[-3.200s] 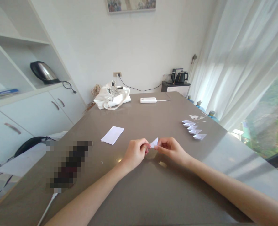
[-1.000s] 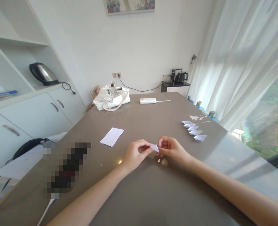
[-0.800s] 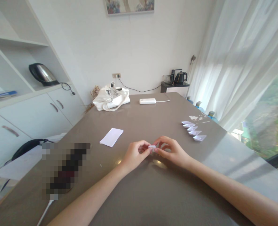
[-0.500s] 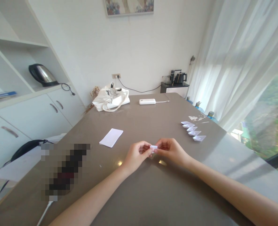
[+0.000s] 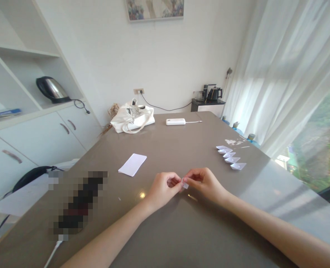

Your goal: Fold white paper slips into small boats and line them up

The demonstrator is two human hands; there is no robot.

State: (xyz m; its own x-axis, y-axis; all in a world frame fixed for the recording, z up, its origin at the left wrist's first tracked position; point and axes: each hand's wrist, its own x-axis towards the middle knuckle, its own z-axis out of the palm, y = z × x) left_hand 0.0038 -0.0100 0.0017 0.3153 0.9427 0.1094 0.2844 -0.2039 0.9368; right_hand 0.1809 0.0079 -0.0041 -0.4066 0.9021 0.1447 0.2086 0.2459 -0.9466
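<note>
Both my hands meet just above the grey-brown table [image 5: 181,230] near its middle. My left hand [image 5: 163,188] and my right hand [image 5: 205,182] each pinch the same small folded white paper piece [image 5: 185,184] between thumb and fingertips. Only a small corner of the paper shows between the fingers. A row of several finished small white folded papers [image 5: 231,158] lies to the right, beyond my right hand. A flat white paper sheet [image 5: 133,164] lies to the left, beyond my left hand.
A white handbag [image 5: 133,118] and a white power bank [image 5: 176,121] with a cable sit at the table's far end. Paper scraps [image 5: 234,141] lie near the right edge. A blurred dark object [image 5: 75,204] lies at the left. Cabinets stand left, curtains right.
The paper was a visible triangle held up between my hands; now it is pinched smaller and lower, close to the table. Both hands have stayed together at the middle.
</note>
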